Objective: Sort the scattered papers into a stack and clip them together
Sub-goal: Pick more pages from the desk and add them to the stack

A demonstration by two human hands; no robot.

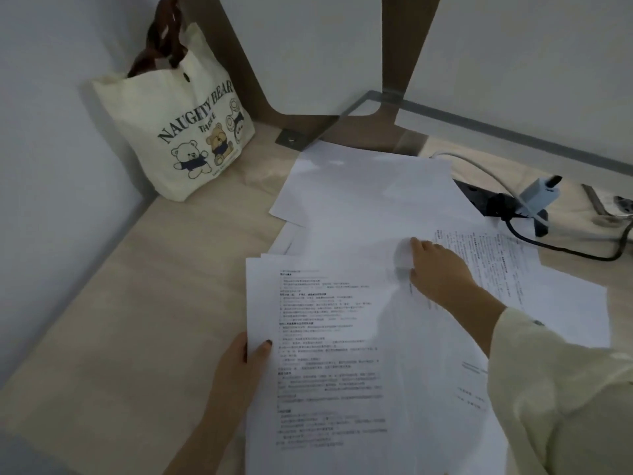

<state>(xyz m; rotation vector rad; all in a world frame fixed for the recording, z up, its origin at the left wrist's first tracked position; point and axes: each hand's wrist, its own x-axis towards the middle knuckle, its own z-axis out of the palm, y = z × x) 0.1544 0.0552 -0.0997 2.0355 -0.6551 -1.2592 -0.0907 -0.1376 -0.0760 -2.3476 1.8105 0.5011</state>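
Observation:
Several white sheets lie overlapping on the pale wooden desk (164, 303). My left hand (245, 365) grips the left edge of a printed stack (325, 354), thumb on top of the page. My right hand (440, 272) reaches over the stack and pinches the curled corner of a blank sheet (363, 207) lying further back. Another printed sheet (493, 255) lies to the right, partly under my right forearm. No clip is visible.
A cream tote bag (181, 132) with bear drawings leans in the back left corner against the wall. At the back right are a black power socket with a white charger (537, 197) and cables. A metal frame (479, 121) runs along the desk's back.

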